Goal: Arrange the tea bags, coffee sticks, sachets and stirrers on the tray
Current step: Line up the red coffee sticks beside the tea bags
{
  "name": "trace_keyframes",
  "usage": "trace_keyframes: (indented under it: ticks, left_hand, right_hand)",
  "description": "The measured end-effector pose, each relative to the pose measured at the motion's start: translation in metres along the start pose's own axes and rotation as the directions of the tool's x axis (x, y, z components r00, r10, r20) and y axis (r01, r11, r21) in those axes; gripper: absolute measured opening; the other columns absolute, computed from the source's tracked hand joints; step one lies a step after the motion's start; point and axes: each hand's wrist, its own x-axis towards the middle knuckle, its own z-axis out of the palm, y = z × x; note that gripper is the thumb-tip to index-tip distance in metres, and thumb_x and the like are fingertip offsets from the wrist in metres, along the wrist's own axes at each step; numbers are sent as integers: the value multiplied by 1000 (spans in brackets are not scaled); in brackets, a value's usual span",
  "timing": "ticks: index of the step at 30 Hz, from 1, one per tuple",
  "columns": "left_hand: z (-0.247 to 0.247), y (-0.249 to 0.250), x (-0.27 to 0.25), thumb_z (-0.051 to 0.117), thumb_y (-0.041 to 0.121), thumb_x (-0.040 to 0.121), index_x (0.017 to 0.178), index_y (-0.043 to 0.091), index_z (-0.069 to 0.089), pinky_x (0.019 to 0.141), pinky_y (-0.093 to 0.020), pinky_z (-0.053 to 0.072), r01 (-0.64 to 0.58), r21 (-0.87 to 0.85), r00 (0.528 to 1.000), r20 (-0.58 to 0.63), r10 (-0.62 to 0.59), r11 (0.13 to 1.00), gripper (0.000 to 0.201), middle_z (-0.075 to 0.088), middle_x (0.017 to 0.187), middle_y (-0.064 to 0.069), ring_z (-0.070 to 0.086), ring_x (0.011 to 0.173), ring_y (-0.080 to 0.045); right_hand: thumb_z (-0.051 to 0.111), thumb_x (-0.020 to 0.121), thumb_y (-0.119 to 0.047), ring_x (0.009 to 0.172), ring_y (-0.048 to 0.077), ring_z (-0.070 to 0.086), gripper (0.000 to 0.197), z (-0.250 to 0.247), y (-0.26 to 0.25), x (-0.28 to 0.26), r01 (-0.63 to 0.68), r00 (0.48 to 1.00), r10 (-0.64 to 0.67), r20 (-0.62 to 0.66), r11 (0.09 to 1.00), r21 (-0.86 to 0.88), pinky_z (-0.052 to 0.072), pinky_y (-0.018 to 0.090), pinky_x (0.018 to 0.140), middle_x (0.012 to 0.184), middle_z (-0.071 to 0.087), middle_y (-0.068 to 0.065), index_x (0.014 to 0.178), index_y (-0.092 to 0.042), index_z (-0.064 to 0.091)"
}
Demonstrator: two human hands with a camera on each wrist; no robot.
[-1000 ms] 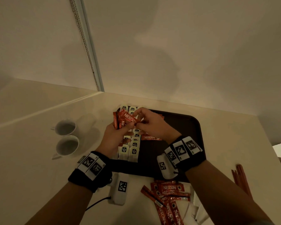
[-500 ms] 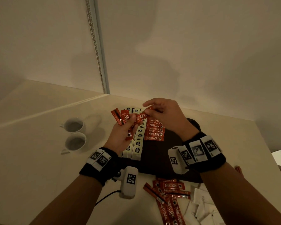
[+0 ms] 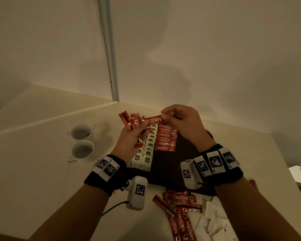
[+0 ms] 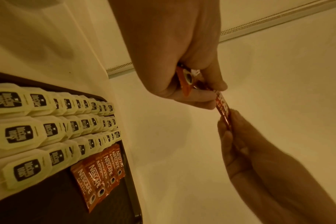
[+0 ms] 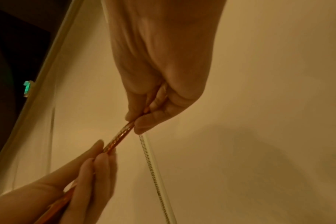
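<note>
A dark tray holds three rows of white tea bags and, beside them, a row of red coffee sticks. Above its far left corner my left hand grips a fanned bunch of coffee sticks. My right hand pinches the end of one stick that still lies across the left thumb. In the left wrist view that stick spans from left hand to right hand, above the tea bags. The right wrist view shows the same stick between both hands.
Loose coffee sticks and white sachets lie on the table in front of the tray. Two white cups stand to the left. Something red peeks out past my right wrist. A wall rises just behind the table.
Both hands have risen toward the tray's far edge. My right hand has drawn one stick sideways out of the left hand's bunch, so it now lies level between them.
</note>
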Motion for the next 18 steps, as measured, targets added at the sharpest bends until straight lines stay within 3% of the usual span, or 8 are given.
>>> trace_keyframes:
  ticks: [3, 6, 8, 11, 13, 15, 18]
  left_hand:
    - [-3, 5, 2, 67, 5, 79, 88, 2, 65, 53, -15, 51, -70, 124, 995, -66, 79, 990, 9, 70, 71, -5, 66, 61, -10]
    - [-5, 6, 6, 70, 5, 80, 83, 5, 70, 56, -18, 53, -154, 334, 980, -68, 187, 930, 3, 69, 67, -6, 65, 58, -11]
    - [-6, 7, 10, 73, 12, 77, 79, 11, 72, 60, -24, 54, -169, 405, 977, -51, 207, 899, 3, 70, 69, -7, 66, 61, -14]
    - [-9, 5, 14, 74, 25, 74, 79, 18, 74, 63, -31, 50, -134, 491, 985, -30, 170, 861, 8, 73, 76, -5, 68, 65, -17]
    - [-11, 3, 14, 68, 26, 84, 87, 17, 71, 57, -26, 53, -89, 541, 992, -26, 122, 836, 10, 73, 76, -3, 68, 64, -16]
    - [-17, 1, 14, 63, 30, 89, 90, 17, 70, 50, -23, 50, -48, 596, 992, -65, 108, 801, 16, 66, 65, 1, 63, 55, -14]
    - [-36, 0, 17, 61, 34, 90, 87, 16, 69, 40, -19, 37, -6, 609, 979, -157, 128, 793, 20, 44, 49, 6, 41, 40, -8]
  right_hand:
    - [70, 81, -10, 70, 17, 68, 10, -5, 11, -1, -80, 997, 79, 12, 995, 52, 55, 21, 67, 82, 70, 9, 91, -12, 70]
    - [69, 81, -7, 66, 8, 67, 9, -7, 21, -4, -126, 992, 125, 18, 989, 73, 53, 16, 64, 77, 70, 4, 91, -9, 70]
    - [68, 83, -7, 66, 7, 66, 9, -6, 28, -4, -142, 990, 140, 21, 987, 76, 53, 16, 64, 78, 70, 4, 91, -9, 69]
    - [66, 84, -11, 76, 17, 67, 9, -9, 42, -4, -152, 988, 151, 23, 988, 28, 56, 24, 72, 83, 71, 6, 92, -14, 70]
    - [65, 86, -13, 81, 17, 68, 10, -13, 54, -5, -161, 987, 161, 22, 987, 7, 57, 25, 74, 87, 71, 6, 94, -17, 69]
    - [63, 87, -12, 83, 12, 67, 12, -19, 71, -7, -197, 980, 197, 1, 980, -2, 56, 22, 72, 90, 70, 5, 98, -17, 67]
    - [62, 88, -13, 81, 0, 60, 9, -25, 107, -14, -285, 958, 280, -55, 942, -177, 48, 14, 70, 91, 65, -8, 95, -19, 64]
